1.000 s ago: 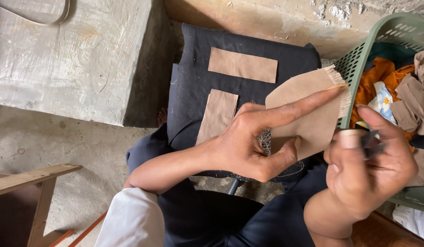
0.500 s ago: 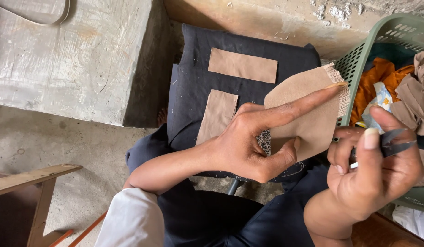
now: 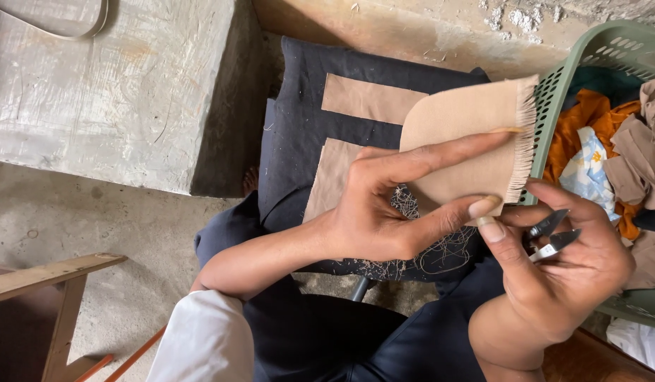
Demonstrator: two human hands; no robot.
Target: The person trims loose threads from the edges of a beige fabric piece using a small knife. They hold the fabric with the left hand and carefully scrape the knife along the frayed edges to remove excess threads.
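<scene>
Tan fabric piece (image 3: 460,141) is pinched in the left hand (image 3: 384,205); the right hand (image 3: 561,276) grips small snips (image 3: 550,235). Beside them, the green basket (image 3: 589,60) holds crumpled cloths (image 3: 610,148).

I had just the one head-worn camera, and it looked steeply down over the lap, close in on both hands, the concrete floor (image 3: 94,226) below (no second view, so nothing was shared).

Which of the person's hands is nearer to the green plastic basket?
Right. The right hand, holding small metal snips, lies against the green plastic basket; the left hand holds the tan fabric piece farther away.
</scene>
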